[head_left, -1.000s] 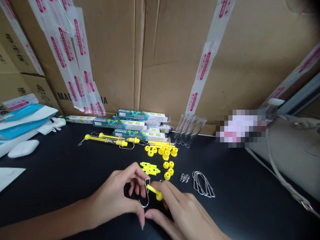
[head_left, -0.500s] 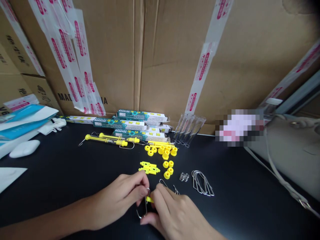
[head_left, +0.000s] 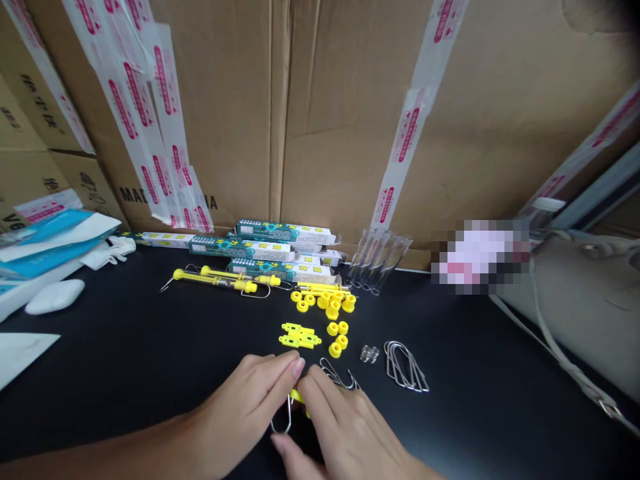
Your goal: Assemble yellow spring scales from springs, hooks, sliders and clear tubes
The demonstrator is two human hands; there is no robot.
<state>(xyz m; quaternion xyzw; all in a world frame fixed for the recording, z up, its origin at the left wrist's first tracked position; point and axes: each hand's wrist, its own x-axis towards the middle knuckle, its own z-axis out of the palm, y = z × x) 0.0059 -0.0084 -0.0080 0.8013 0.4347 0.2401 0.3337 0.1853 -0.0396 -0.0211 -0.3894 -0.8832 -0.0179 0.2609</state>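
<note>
At the front of the black table, my left hand [head_left: 250, 393] is closed round the upper part of a bent metal wire hook [head_left: 289, 420], whose curved lower end shows below the fingers. My right hand [head_left: 345, 427] grips a small yellow plastic piece [head_left: 297, 396] that meets the hook. The right thumb is at the hook's bottom bend. My fingers cover most of the join. Beyond the right knuckles lie several thin wire hooks [head_left: 340, 375]. Flat yellow plastic parts [head_left: 300, 336] are just past my left fingertips.
Yellow caps [head_left: 334, 308], yellow rings [head_left: 302, 306], small springs [head_left: 369, 354] and bent wire loops [head_left: 406, 367] lie in groups. Behind are two yellow spring scales [head_left: 215, 280], printed boxes [head_left: 265, 250] and clear tubes [head_left: 379, 260]. A large carton [head_left: 330, 133] backs the table; a bag [head_left: 590, 307] stands right.
The left fingers have shifted up and over the hook's top, covering more of it. The hook has turned a little between my hands. The right hand keeps its hold on the yellow piece.
</note>
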